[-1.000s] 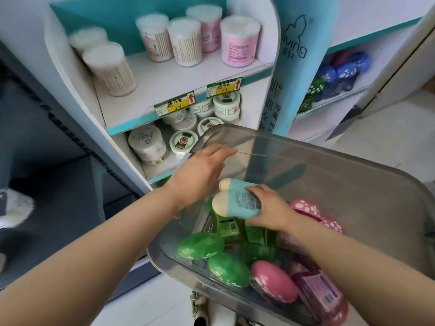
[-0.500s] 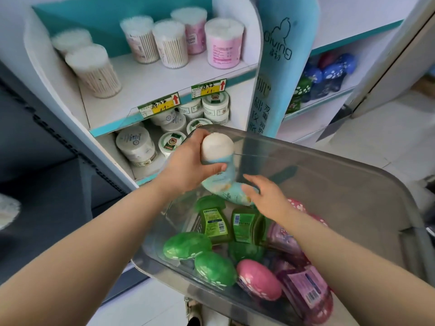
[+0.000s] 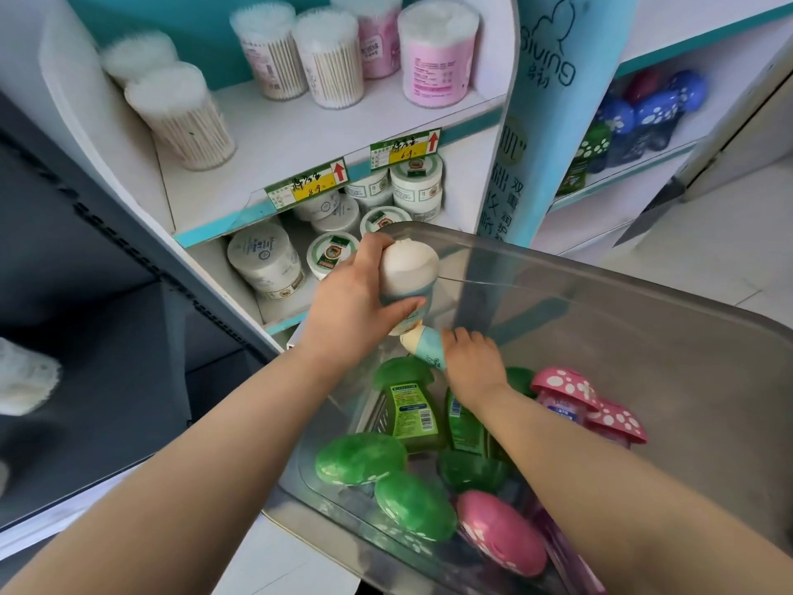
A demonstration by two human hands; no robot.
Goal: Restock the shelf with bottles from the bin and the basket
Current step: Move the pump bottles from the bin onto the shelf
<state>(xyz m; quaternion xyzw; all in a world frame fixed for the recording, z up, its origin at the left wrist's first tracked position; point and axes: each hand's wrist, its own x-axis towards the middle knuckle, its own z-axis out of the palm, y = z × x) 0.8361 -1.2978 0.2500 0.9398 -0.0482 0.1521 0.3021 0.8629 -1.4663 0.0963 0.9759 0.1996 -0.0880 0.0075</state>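
The left hand (image 3: 356, 307), forearm stretched forward, curls thumb and fingers round a cream-capped bottle (image 3: 410, 272), held cap-up over the 11 o'clock corner of the clear bin (image 3: 643, 337). At its 5 o'clock, the right hand (image 3: 472, 365) reaches down (wrist bent) and grips a second bottle (image 3: 425, 345) lying tilted inside the bin.

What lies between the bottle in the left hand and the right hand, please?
In the head view, a second pale-blue bottle, gripped by the right hand, its cream cap pointing toward the raised bottle in the left hand.
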